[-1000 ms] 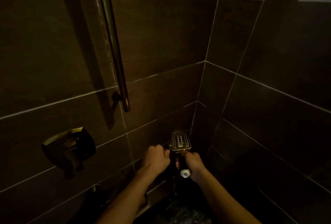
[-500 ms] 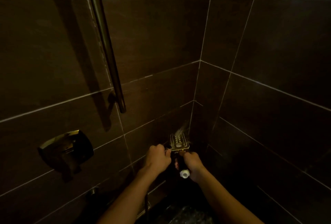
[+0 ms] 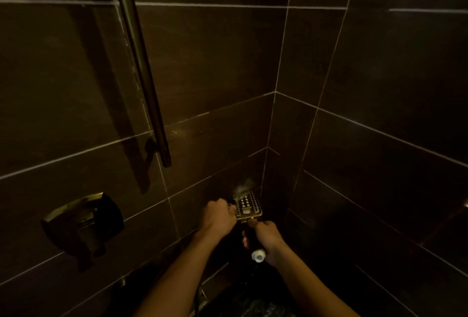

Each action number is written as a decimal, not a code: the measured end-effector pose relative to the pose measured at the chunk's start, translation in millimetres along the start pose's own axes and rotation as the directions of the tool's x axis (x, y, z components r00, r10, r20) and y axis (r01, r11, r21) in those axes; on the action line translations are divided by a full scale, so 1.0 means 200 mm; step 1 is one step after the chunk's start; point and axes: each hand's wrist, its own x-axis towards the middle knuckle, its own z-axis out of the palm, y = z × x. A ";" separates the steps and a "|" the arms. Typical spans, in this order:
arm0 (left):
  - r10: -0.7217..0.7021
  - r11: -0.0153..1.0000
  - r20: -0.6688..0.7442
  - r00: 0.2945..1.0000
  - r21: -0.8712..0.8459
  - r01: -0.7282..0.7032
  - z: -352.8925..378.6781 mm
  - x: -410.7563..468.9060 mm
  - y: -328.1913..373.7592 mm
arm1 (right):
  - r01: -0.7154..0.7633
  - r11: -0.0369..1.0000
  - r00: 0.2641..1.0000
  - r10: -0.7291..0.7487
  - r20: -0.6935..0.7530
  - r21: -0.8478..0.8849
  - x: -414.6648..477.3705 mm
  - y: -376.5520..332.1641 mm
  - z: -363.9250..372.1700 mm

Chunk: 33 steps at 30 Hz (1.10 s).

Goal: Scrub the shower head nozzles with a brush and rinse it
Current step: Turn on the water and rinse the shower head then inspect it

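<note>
My right hand has its fingers wrapped round the shower head handle; my left hand fingers curl closed at its left edge, contents hidden.

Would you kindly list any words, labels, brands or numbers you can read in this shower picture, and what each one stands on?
None can be read. The square brass-coloured shower head, its black handle, the dark metal valve plate, the vertical metal bar and the dark brown wall tiles show no lettering in this dim view.
</note>
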 end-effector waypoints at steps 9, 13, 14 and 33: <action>-0.024 0.999 -0.057 0.998 0.037 0.026 -0.02 0.03 0.01 | 0.010 0.998 1.000 -0.009 0.017 -0.065 -0.04 -0.02 0.02; 0.022 1.000 -0.026 0.999 0.009 -0.022 -0.02 0.03 0.04 | 0.016 0.997 0.999 -0.014 0.032 -0.076 -0.06 -0.03 0.04; 0.031 0.999 -0.030 0.999 0.017 -0.030 -0.02 0.03 0.04 | 0.019 0.997 0.999 -0.017 0.032 -0.072 -0.07 -0.03 0.04; 0.000 0.999 -0.050 0.999 0.054 0.002 -0.03 0.02 0.07 | 0.046 0.996 0.998 -0.042 0.055 -0.077 -0.12 -0.05 0.03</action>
